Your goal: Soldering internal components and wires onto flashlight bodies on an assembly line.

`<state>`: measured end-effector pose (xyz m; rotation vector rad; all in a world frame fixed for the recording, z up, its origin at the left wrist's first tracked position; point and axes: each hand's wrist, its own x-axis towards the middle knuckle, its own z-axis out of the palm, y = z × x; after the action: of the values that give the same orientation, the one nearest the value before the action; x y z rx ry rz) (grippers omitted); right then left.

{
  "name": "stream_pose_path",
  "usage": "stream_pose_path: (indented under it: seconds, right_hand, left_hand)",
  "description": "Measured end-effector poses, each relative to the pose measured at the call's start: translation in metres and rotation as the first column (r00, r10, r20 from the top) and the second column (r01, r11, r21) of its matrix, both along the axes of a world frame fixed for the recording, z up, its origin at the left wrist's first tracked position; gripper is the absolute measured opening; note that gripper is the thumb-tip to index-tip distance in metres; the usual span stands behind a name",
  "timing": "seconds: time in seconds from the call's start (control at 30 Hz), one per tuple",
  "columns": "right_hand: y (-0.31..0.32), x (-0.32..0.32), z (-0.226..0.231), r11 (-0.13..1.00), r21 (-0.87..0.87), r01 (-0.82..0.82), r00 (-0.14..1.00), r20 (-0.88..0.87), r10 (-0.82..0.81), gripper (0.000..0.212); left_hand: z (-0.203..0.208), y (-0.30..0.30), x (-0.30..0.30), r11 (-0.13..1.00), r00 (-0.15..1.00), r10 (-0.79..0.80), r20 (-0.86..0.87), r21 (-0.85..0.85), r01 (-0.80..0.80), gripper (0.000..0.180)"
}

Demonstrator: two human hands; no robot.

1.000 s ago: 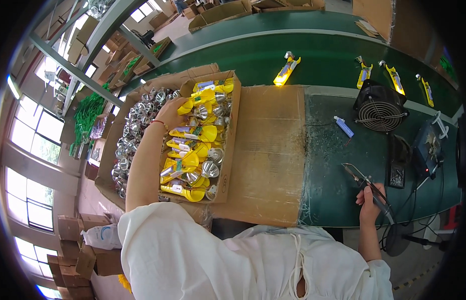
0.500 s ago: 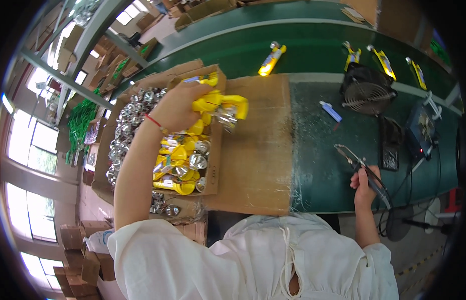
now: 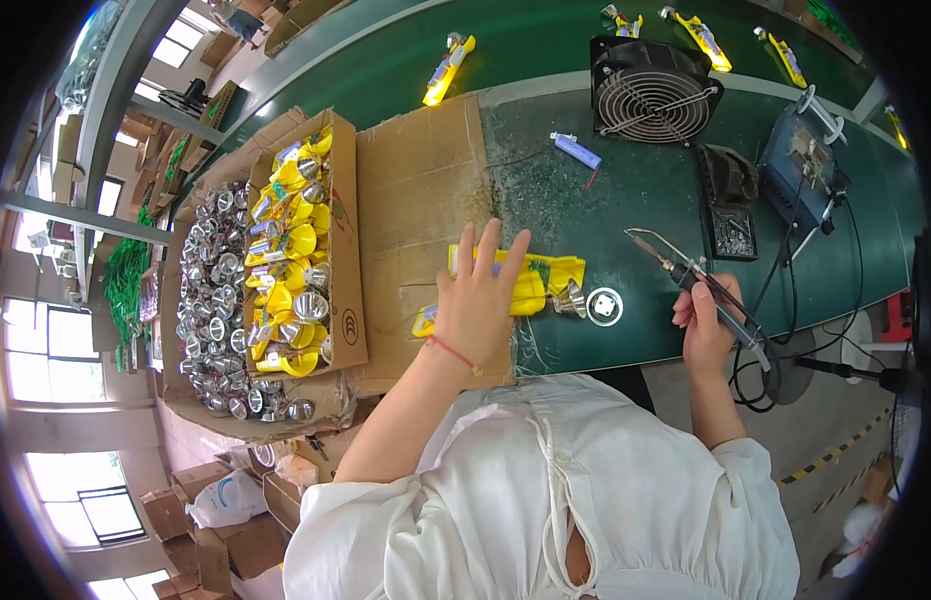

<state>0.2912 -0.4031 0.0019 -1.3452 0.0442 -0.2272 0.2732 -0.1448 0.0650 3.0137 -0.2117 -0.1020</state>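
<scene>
Two hands work at the bench's near edge: the left hand lies flat, fingers spread, on a yellow part straddling the cardboard sheet's right edge; the right hand grips a soldering iron above open green mat.

a small assembly workshop or factory floor, seen from above a work station. a long green conveyor belt runs past a green-topped bench and carries yellow part-assemblies spaced along it. on the bench stand a black cooling fan, a soldering station with cables, and a soldering iron. an open cardboard box holds many identical yellow parts with metal reflector cups. stacked cartons line the floor, and large industrial windows and steel beams frame the hall.
</scene>
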Motion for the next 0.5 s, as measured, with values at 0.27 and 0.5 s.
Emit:
stream_pose_path:
  seconds: [0.27, 0.5]
  right_hand:
    - [0.003, 0.0, -0.007, 1.0, 0.0, -0.027, 1.0, -0.012, 0.027, 0.016]
    - [0.005, 0.002, -0.009, 0.999, -0.048, 0.009, 1.0, 0.005, -0.009, 0.021]
  left_hand:
    - [-0.014, 0.0, -0.041, 0.957, 0.957, -0.281, 0.075, 0.097, 0.274, 0.077]
    - [0.003, 0.012, -0.045, 0.882, 0.971, -0.234, 0.058, -0.407, 0.237, 0.082]
